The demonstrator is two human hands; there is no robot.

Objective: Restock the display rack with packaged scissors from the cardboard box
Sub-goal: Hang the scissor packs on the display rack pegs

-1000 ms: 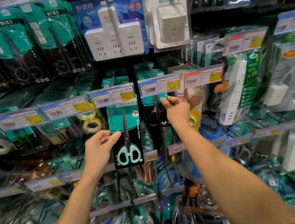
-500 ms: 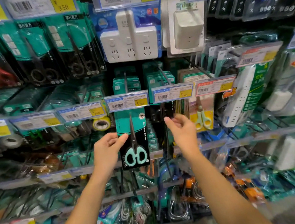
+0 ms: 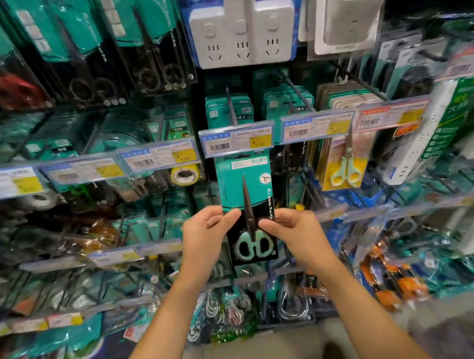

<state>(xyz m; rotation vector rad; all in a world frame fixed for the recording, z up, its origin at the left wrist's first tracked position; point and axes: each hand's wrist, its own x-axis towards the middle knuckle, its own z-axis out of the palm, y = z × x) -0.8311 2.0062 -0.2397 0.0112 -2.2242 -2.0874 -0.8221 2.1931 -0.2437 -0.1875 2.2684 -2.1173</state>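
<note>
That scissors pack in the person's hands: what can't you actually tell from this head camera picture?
- Head view: whether the top of the scissors pack sits on the hook; the price tag covers it.
- Pack edges at mid-height: hidden behind the left hand and right hand.
- Small print on the price tag: too blurred to read.
- The cardboard box: not in view.
- Goods at the picture's left and right edges: smeared by motion blur.

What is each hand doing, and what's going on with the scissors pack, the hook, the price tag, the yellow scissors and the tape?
Left hand: gripping the pack's left edge.
Right hand: gripping the pack's right edge.
Green-handled scissors pack: upright, held below its tag.
Hook: loaded with teal packs.
Price tag: clipped at the hook's front.
Yellow-handled scissors pack: hanging.
Tape roll: hanging, hole forward.
</note>
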